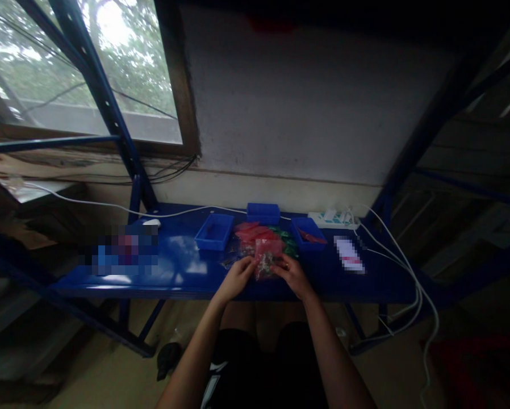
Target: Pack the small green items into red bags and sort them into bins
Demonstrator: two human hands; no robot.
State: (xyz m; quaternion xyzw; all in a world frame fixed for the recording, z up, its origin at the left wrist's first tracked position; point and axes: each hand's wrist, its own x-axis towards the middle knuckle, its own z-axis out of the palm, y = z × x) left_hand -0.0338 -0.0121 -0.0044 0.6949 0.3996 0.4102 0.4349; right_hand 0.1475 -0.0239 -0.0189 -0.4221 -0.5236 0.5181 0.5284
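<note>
A clear bag with a pink top (267,262), small pale pieces inside, is held between my two hands near the front edge of the blue table (174,278). My left hand (240,275) pinches its left side. My right hand (292,275) has its fingers closed on the right side. Just behind the bag lie a pile of red packets (251,232) and several green packets (287,243). Clear packets (233,253) lie left of the pile, close to my left hand.
Blue trays stand at the left (214,232), back (263,213) and right (308,234) of the pile. A power strip (334,220) with white cables is at the back right, a phone (348,254) in front of it. Blue posts flank the table.
</note>
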